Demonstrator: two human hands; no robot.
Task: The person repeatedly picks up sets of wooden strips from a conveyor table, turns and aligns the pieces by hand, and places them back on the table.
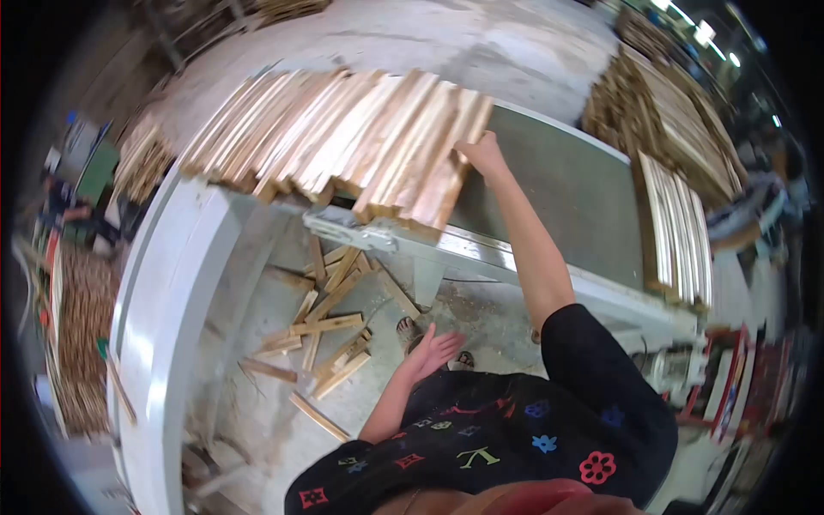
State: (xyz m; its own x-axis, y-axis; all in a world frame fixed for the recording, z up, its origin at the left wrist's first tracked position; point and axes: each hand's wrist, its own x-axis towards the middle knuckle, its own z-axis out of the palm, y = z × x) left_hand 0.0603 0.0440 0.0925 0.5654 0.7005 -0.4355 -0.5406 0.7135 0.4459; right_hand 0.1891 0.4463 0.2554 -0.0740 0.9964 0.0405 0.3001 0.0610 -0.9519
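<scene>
A row of wooden strips (318, 129) lies side by side across the far left part of the belt table, their ends uneven. At the row's right edge, my right hand (482, 156) is closed on the outermost wooden strip (455, 176); part of its fingers is hidden behind the wood. My left hand (435, 352) hangs low in front of my body, fingers stretched out, holding nothing. Beneath it and to the left, loose offcuts (330, 322) lie scattered on the floor.
The dark belt (558, 197) runs to the right, inside a pale metal frame (515, 262). More strips (674, 227) lie at its right end. Stacked wood (661, 120) stands at the far right, another stack (81, 335) at the left. A person (73, 210) is at far left.
</scene>
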